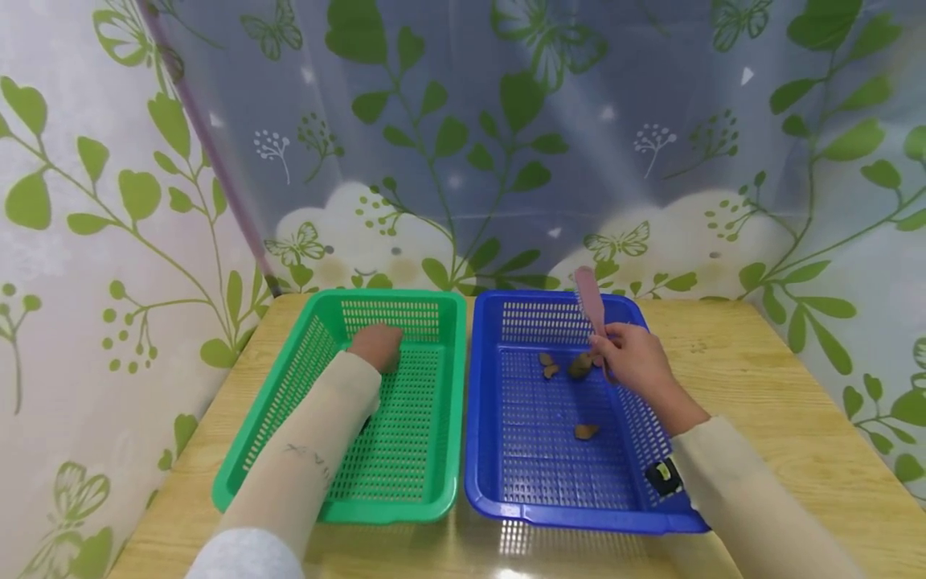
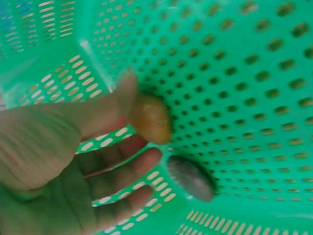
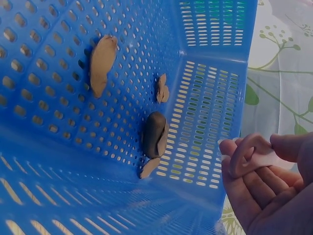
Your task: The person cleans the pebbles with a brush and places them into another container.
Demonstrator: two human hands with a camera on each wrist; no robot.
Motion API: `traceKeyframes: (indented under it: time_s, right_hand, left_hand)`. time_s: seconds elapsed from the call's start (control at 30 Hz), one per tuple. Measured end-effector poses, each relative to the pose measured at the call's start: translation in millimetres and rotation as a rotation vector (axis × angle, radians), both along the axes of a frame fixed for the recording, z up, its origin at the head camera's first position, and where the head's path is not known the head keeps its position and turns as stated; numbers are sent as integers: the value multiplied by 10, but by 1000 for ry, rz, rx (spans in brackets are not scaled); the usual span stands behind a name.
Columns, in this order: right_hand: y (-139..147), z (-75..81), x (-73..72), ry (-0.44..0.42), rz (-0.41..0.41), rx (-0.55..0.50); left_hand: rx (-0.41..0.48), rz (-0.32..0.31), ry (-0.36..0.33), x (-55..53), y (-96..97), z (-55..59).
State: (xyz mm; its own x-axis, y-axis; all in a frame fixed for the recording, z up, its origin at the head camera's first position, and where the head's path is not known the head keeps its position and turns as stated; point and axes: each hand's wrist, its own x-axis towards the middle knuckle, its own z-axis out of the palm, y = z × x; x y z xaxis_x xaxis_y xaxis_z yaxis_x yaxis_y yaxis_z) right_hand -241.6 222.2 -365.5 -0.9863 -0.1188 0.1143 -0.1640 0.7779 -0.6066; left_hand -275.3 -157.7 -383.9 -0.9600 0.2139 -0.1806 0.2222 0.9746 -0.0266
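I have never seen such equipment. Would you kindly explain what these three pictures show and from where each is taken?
There is no robot here: these are a person's left hand and right hand. The head picture looks forward and down from the person's head; the other two are taken from the left and right wrists. On the table stand a green basket and a blue basket, side by side. The left hand is inside the green one, at an orange-brown object, with a dark oval object nearby; blur hides whether it is gripped. The right hand holds a pink comb at the blue one's edge; inside lie a dark rounded object and brown pieces.
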Motion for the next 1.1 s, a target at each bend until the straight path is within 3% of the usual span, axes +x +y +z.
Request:
traceKeyframes:
  time_s: [0.13, 0.27, 0.4, 0.5, 0.6, 0.7, 0.9, 1.1]
  right_hand:
    - [-14, 3, -16, 34, -26, -8]
    - [-5, 5, -18, 39, -44, -10]
    - [14, -3, 0, 16, -67, -36]
    - [9, -9, -3, 7, -78, -62]
    - [-14, -11, -11, 18, -80, -71]
    - [-38, -10, -11, 7, -79, -90]
    - [-42, -12, 6, 5, -82, -84]
    - [-14, -6, -16, 8, -86, -89]
  left_hand:
    - [54, 50, -86, -16, 32, 162]
    - [129, 82, -173, -175, 214, 404]
    - [225, -9, -129, -291, 652, 677]
    - [317, -77, -83, -306, 1031, 792]
    - [383, -115, -82, -306, 1339, 783]
    - [465, -112, -118, -311, 1565, 689]
    - [609, -49, -121, -315, 1871, 508]
    - [669, 34, -102, -350, 2123, 323]
